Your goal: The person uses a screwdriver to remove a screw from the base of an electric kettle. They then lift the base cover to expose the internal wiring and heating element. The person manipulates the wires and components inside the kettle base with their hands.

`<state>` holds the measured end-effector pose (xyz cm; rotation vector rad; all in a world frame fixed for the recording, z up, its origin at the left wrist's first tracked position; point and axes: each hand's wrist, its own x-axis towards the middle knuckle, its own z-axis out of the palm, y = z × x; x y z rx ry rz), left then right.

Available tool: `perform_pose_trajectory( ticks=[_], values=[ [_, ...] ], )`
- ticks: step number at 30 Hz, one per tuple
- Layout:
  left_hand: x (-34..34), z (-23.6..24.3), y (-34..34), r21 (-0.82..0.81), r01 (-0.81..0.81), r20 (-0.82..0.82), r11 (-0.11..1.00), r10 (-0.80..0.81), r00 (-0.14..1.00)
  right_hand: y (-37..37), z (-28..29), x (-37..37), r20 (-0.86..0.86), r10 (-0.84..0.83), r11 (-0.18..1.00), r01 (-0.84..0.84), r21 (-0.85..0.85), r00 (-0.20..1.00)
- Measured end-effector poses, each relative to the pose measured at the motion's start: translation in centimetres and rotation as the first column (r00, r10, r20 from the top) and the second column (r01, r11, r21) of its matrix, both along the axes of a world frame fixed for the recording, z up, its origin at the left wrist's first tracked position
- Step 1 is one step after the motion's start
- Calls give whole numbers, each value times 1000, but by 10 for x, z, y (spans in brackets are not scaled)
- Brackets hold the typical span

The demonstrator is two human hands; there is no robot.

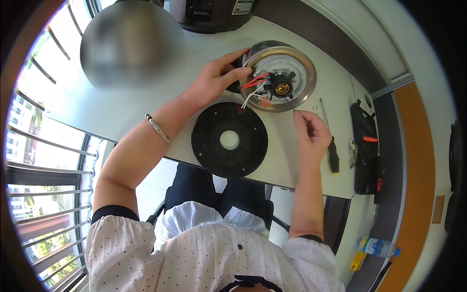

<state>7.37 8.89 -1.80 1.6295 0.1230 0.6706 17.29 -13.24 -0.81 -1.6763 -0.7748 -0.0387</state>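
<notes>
A metal electric kettle (311,78) lies with its open underside facing me, its black round connector and red and white wires bared. My left hand (221,78) grips it at the left by its dark handle side, thumb on the rim. Just below the kettle's lower right rim, my right hand (311,129) is closed in a pinch; a tiny dark tip shows at the fingers, too small to name. A black round base plate (209,146) with a central hole lies in front of the kettle, at the table's near edge. The white wires reach down to its top edge.
A screwdriver (333,155) lies right of my right hand. Beyond it are small metal parts (351,151) and a black tool case (365,165). A dark appliance (209,14) stands at the back, a blurred round shape (131,46) at back left. A plastic bottle (374,246) is low right.
</notes>
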Motion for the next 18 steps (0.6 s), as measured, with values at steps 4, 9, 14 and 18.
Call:
perform_pose_trajectory(
  ticks=[4,9,14,18],
  values=[
    [1,4,-2,-18,-8,-5,1000,8,1000,13,-11,-8,190,46,999,-47,0,981],
    [4,7,-3,-1,-19,-15,1000,19,1000,16,-11,-8,430,32,991,26,-130,902],
    [1,10,-7,-38,-39,-39,999,38,999,24,-12,-9,592,-10,993,77,-88,806],
    [1,16,-18,-5,-90,-32,996,90,995,26,-16,-9,635,5,996,51,-70,773]
  ],
)
